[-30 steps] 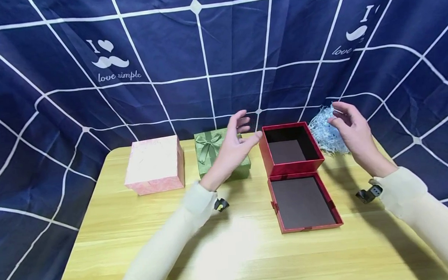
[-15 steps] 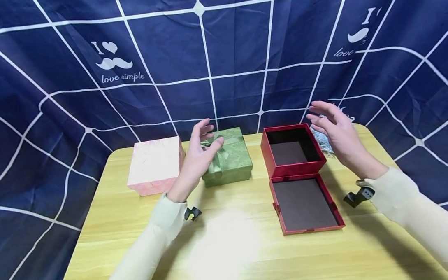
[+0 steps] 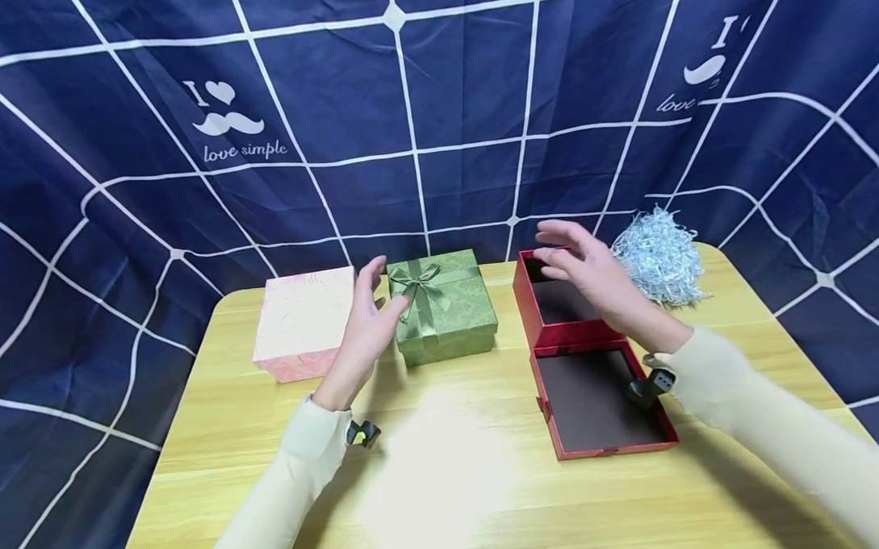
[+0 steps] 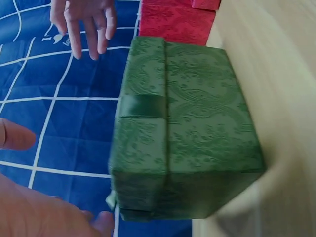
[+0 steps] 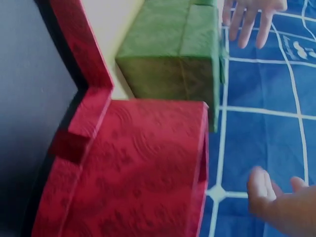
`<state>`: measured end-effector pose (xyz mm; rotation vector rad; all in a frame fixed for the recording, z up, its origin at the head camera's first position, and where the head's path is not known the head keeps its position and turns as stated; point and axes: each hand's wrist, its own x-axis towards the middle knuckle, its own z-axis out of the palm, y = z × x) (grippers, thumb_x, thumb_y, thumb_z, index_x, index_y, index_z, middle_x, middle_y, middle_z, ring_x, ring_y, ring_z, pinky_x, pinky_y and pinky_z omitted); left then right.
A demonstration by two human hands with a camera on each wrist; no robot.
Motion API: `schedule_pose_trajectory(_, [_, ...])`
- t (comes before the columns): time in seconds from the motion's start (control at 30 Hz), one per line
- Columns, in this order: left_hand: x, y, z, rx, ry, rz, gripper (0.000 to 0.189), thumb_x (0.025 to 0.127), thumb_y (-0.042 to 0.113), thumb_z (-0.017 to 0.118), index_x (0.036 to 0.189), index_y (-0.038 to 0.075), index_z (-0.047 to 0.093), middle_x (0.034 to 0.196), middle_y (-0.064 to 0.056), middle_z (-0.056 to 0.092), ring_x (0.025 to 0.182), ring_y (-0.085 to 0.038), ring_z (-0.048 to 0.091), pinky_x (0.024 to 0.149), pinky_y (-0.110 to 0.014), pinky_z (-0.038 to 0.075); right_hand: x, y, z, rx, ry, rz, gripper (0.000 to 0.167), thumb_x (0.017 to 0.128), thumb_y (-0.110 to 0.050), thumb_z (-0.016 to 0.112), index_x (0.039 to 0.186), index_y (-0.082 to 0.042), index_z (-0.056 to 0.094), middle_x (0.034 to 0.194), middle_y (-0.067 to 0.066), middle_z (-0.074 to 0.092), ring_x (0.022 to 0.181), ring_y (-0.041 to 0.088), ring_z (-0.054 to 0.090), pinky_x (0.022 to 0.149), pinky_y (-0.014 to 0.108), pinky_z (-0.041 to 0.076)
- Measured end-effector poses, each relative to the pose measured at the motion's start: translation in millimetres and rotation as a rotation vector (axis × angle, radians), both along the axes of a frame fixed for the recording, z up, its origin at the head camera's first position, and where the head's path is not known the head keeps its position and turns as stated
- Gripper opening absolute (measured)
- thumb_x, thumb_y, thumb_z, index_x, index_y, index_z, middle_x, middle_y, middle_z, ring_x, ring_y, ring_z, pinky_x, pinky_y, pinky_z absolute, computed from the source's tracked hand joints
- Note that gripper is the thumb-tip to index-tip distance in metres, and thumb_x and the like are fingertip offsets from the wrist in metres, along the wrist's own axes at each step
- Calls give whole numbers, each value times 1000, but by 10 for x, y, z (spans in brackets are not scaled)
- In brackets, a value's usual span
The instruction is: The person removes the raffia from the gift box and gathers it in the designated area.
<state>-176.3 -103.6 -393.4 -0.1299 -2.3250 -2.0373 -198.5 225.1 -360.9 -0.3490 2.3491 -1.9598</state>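
Table [image 3: 433, 509], left hand [image 3: 361, 326] by edge of green box [image 3: 455, 314], right hand [image 3: 596, 281] above red box [image 3: 567, 335], thumbs and fingers apart, narrow gap [image 3: 509, 320] between boxes.

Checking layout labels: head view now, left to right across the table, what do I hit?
Pink box, left hand, green box, open red box, blue shredded paper. Right hand left out: it overlaps the red box.

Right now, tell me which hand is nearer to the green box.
Left. The left hand is at the left edge of the green box, beside its bow. The right hand is farther off, over the open red box on the other side.
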Motion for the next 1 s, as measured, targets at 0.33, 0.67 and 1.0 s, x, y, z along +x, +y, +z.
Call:
schedule_pose_trajectory(0.33, [-14, -46, -207, -19, -163, -36, 98, 94, 14, 68, 176, 25, 16, 174, -25, 15, 153, -47, 29, 123, -62, 30, -83, -367, -258, 81, -148, 190, 57, 116, -17, 52, 168, -4, 32, 159, 27, 40, 145, 46, 46, 115, 59, 45])
schedule_pose_trajectory(0.67, [-136, -21, -373, -69, -223, -7, 102, 90, 14, 70, 176, 25, 16, 151, -22, 34, 109, -25, 45, 99, -43, 42, -141, -647, -495, 41, -243, 181, 84, 97, -5, 55, 173, -14, 22, 172, 23, 21, 155, 39, 32, 119, 58, 35])
schedule_pose_trajectory(1.0, [-242, -52, -430, -37, -194, -28, 99, 87, 7, 66, 175, 25, 24, 142, -18, 37, 98, -22, 43, 88, -36, 41, -203, -790, -660, 76, -273, 53, 86, 93, -8, 59, 172, -28, 30, 158, 14, 35, 74, 17, 43, 69, 32, 38])
